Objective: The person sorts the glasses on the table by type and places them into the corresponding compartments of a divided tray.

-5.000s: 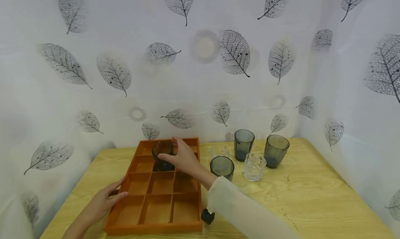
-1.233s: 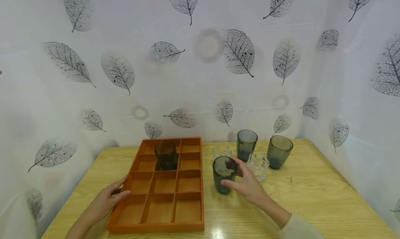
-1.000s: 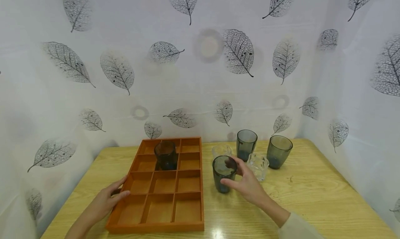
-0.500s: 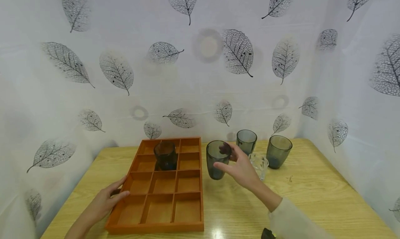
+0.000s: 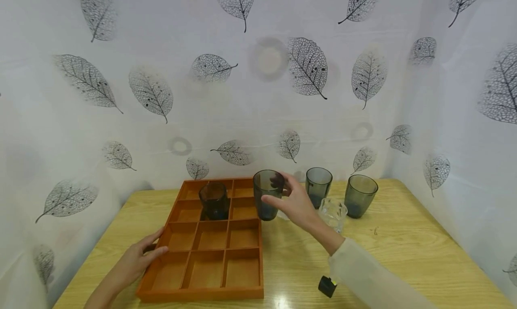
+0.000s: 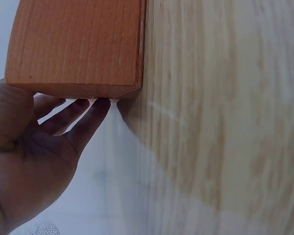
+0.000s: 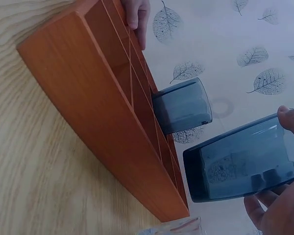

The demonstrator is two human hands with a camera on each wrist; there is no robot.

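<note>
My right hand grips a smoky grey glass tumbler between thumb and fingers, raised over the right edge of an orange wooden compartment tray. In the right wrist view the tumbler's thick base points toward the tray. A second dark tumbler stands in the middle compartment of the tray's second row from the back. My left hand rests against the tray's left side, thumb at the rim. In the left wrist view its fairly straight fingers touch the outer wall.
Two more smoky tumblers, one at the back and one further right, stand on the wooden table. A clear faceted glass is before them; another is mostly hidden behind my right hand. A small black device shows beside the right sleeve.
Five seconds ago my right hand was at the tumbler in the tray. It then took hold of the near tumbler on the table, lifting it leftward to the tray's edge. My left hand stays put.
</note>
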